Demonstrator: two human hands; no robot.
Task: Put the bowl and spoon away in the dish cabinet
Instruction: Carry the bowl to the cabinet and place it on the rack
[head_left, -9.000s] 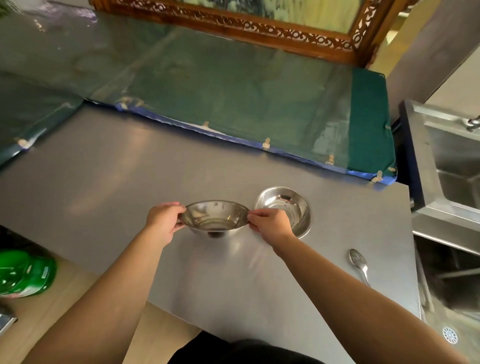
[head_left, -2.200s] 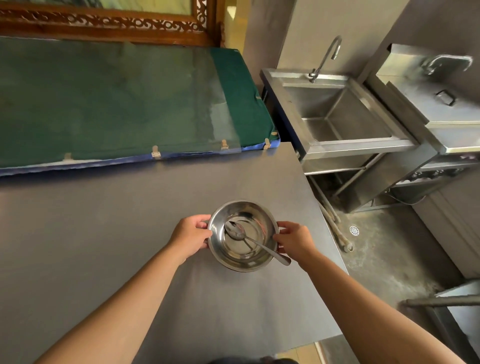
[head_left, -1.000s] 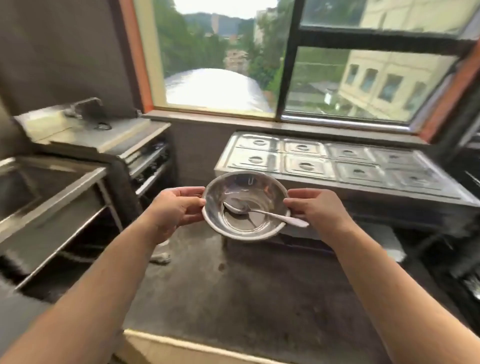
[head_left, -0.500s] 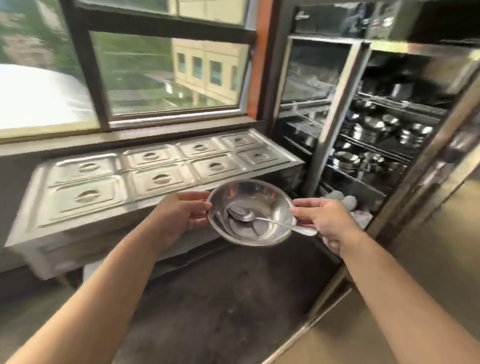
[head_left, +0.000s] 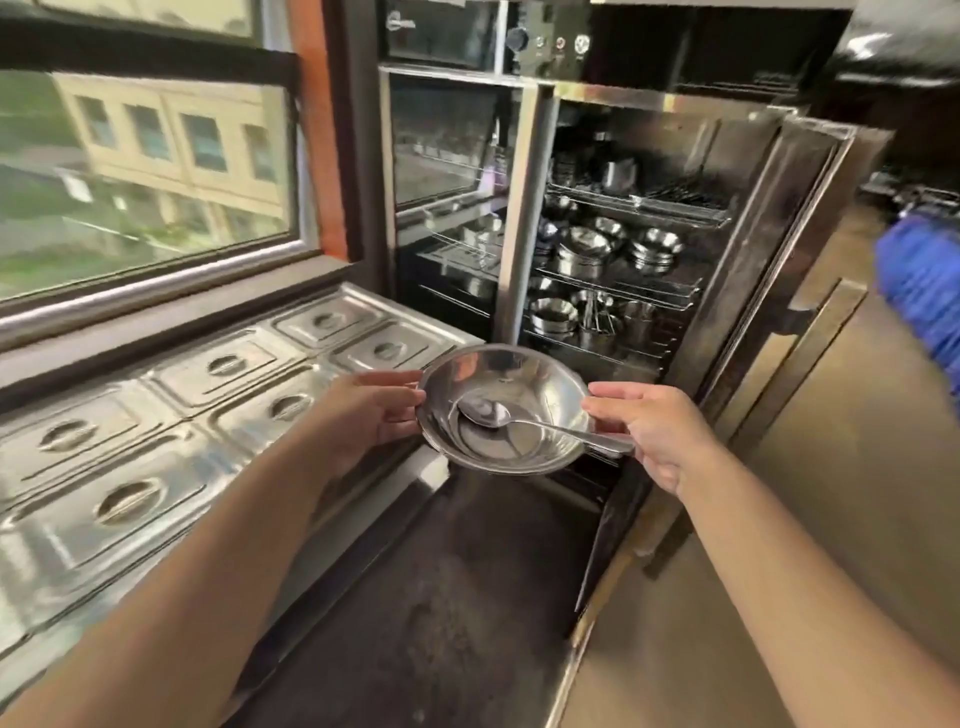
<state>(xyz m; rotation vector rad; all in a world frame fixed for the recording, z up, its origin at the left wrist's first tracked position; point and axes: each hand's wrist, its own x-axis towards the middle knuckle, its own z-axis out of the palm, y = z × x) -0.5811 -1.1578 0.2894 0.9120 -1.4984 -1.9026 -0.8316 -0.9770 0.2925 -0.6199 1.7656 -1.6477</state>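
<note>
Bowl (head_left: 503, 410) nearer open cabinet (head_left: 613, 249), spoon (head_left: 524, 421) unmoved

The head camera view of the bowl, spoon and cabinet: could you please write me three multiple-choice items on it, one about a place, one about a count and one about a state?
1. Where does the spoon lie?
A. Inside the bowl, handle over the rim
B. On a cabinet rack
C. On the lidded food counter

2. How many hands hold the bowl?
A. None
B. One
C. Two

3. In what state is the dish cabinet?
A. Right door shut
B. Right door open, racks showing
C. Racks bare

Answers:
1 A: its scoop rests in the bowl's bottom and the handle runs out over the rim by the right hand.
2 C: the left hand and the right hand each grip a side of the rim.
3 B: the cabinet door stands swung open, and stacked metal bowls sit on the wire racks.
</note>
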